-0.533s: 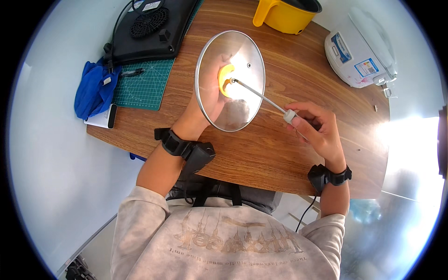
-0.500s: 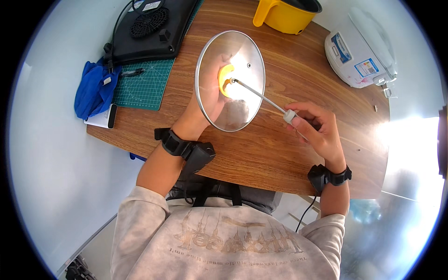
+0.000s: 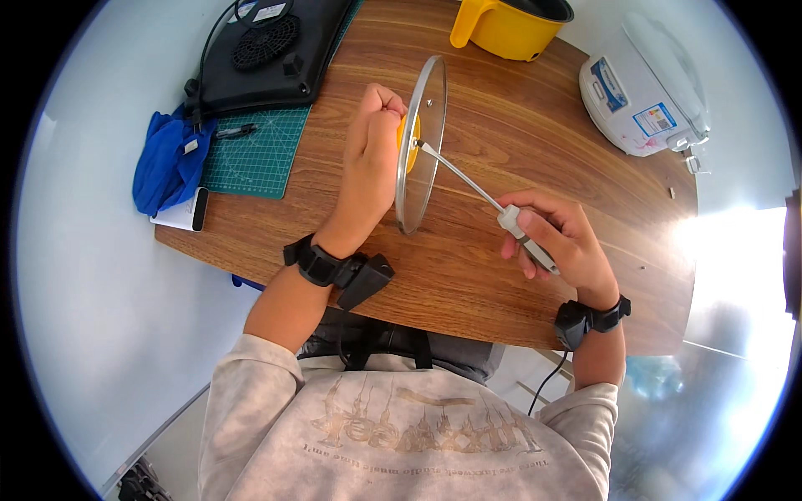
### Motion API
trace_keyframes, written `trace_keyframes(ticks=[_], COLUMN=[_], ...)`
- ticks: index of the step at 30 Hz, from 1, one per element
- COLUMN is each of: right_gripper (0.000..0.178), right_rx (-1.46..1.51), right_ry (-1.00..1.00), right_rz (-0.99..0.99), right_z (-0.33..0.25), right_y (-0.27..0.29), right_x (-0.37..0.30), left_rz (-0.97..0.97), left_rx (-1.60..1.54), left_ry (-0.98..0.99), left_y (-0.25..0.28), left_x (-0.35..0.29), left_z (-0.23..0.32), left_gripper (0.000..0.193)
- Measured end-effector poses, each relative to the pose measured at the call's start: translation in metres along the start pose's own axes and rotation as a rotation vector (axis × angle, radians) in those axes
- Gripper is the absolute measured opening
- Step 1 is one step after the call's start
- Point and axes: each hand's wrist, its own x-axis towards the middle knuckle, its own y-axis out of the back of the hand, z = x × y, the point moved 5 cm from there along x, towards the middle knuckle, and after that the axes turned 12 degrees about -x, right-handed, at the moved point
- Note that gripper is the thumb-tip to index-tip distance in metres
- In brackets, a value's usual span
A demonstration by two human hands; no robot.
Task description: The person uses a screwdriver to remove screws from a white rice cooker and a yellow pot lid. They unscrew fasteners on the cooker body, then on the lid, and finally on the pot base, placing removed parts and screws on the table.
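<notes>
At the left of the frame, a blue cloth (image 3: 167, 167) lies against the green cutting mat (image 3: 259, 171), below a black appliance (image 3: 271, 75) at upper left. Your left hand (image 3: 372, 154), left of upper centre, is curled round the yellow knob (image 3: 410, 134) of a glass lid (image 3: 423, 179) that you hold nearly edge-on above the bench (image 3: 493, 134). Right of centre, your right hand (image 3: 558, 236) wraps its fingers round the handle of a screwdriver (image 3: 511, 219), its tip at the lid's middle, and a white rice cooker (image 3: 639, 100) stands at upper right.

Blue labels (image 3: 655, 119) (white cooker (image 3: 643, 79)); shirt lettering (image 3: 422, 432)
</notes>
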Motion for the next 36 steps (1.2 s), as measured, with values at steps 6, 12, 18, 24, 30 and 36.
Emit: trace_keyframes(ticks=[6, 12, 18, 24, 30, 36], right_gripper=[0.027, 0.033, 0.044, 0.042, 0.036, 0.031], right_rx=[-0.378, -0.895, -1.357, -1.458, -0.874, -0.624], right_ry=[0.242, 0.575, 0.734, 0.761, 0.474, 0.389], right_rz=[0.192, 0.533, 0.708, 0.784, 0.702, 0.372], right_z=[-0.006, -0.02, -0.036, -0.04, -0.026, -0.015], right_y=[0.002, 0.001, 0.0, 0.002, 0.008, 0.005], right_x=[0.001, -0.009, -0.02, -0.02, -0.009, -0.003], left_rz=[0.014, -0.127, -0.026, -0.175, -0.072, 0.142], left_rx=[0.057, 0.059, -0.485, -0.717, -0.712, -0.73], left_ry=[-0.076, -0.013, 0.393, 0.552, 0.61, 0.568], left_y=[-0.006, -0.005, -0.015, -0.019, -0.021, -0.017], left_x=[-0.001, 0.001, -0.003, -0.004, -0.006, -0.008], left_z=[0.004, -0.004, -0.013, -0.019, -0.014, -0.019], left_gripper=[0.018, 0.019, 0.019, 0.02, 0.022, 0.021])
